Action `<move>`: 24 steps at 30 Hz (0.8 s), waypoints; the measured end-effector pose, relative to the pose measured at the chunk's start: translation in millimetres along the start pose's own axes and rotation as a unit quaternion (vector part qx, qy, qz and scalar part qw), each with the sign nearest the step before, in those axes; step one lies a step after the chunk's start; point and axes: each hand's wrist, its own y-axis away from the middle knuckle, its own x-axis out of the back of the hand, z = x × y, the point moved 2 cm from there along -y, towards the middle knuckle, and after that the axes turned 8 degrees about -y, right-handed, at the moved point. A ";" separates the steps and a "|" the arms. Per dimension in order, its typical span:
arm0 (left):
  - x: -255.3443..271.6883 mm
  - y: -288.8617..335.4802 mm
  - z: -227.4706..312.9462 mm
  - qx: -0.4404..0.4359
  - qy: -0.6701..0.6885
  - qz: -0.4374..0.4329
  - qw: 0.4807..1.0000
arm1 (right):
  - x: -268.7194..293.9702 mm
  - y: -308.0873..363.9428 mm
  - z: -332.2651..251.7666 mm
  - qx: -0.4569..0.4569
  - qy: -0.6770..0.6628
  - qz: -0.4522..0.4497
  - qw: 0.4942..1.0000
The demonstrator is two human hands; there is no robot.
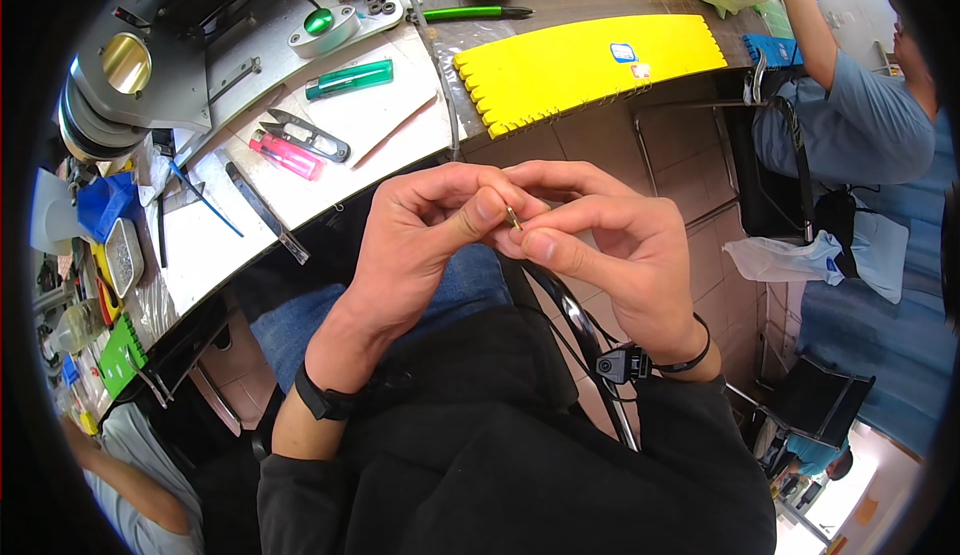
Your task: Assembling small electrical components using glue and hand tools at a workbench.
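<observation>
In front of my lap, my left hand (pixel 415 220) and my right hand (pixel 625 240) meet with their fingertips close together. Between them sits a tiny, slim gold-coloured metal piece (pixel 513 217), mostly hidden by the fingers; its exact kind is too small to make out. The left thumb and index finger pinch it from one side. The right thumb and index finger are closed on its other side. Both hands are held in the air, off the worktable (pixel 400 140). A dark band circles each wrist, and a small black camera hangs at the right one.
On the table lie a green lighter (pixel 349 79), a pink lighter (pixel 288 155), black thread snips (pixel 310 137) and a dark metal strip (pixel 265 212). A grey machine (pixel 170 80) stands far left. A yellow notched board (pixel 590 65) juts over the table edge. Other people sit at both sides.
</observation>
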 end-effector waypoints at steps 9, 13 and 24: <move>1.6 -0.2 -3.0 -0.003 -0.003 0.007 1.000 | 0.0 -0.8 0.0 -0.001 0.016 0.001 1.000; 1.8 -1.8 -3.4 -0.005 -0.007 0.014 1.000 | 1.1 -2.0 2.5 -0.007 0.022 0.005 1.000; 6.3 -19.3 16.9 -0.059 -0.189 0.149 0.969 | 33.4 -10.2 15.6 -0.019 -0.059 0.058 0.996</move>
